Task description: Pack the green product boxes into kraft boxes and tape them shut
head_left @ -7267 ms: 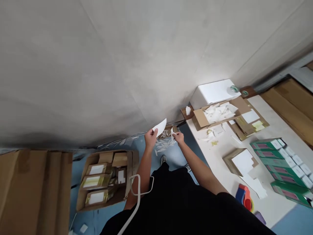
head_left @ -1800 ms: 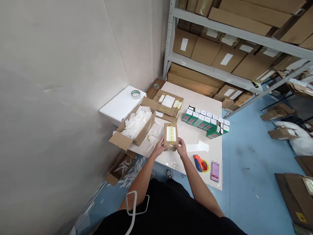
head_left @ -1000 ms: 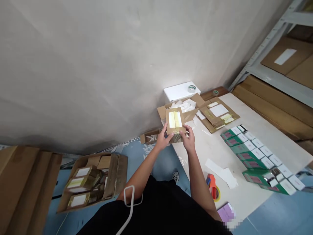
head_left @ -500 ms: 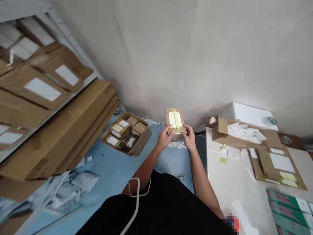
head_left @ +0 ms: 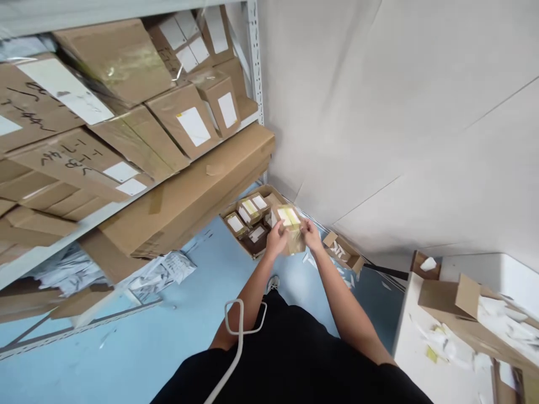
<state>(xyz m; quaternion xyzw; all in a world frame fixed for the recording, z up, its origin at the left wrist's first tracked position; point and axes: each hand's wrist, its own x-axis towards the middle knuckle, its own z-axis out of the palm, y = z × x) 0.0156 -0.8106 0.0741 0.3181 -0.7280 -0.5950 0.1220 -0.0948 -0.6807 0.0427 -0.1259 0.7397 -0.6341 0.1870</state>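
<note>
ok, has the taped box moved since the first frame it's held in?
Yes: left, from over the white table; the taped box is now beyond its left edge.

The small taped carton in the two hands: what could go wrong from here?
Held between the left hand and right hand, the carton might slip if one loosens. White scraps lie on the floor ahead of the shoe; stepping on them might cause a slip.
</note>
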